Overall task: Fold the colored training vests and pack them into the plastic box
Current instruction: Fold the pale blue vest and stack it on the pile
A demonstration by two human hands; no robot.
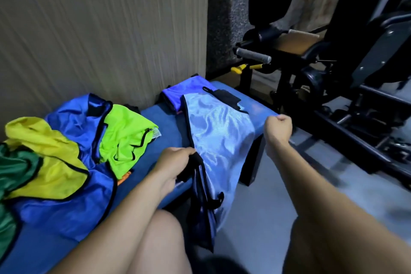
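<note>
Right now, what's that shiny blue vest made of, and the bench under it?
The blue vest looks like thin, glossy synthetic mesh, probably polyester: it ripples and catches light, with black binding along its edges. The bench top seems a matte blue padded cover, perhaps vinyl or fabric; I can't tell which.

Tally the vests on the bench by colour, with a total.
Blue vests: 3, namely the light blue vest gripped by the left hand, the folded blue vest at the far end, and the blue vest under the pile
Neon green vest: 1
Yellow vest: 1
Dark green vest: 1
Total: 6 visible
</note>
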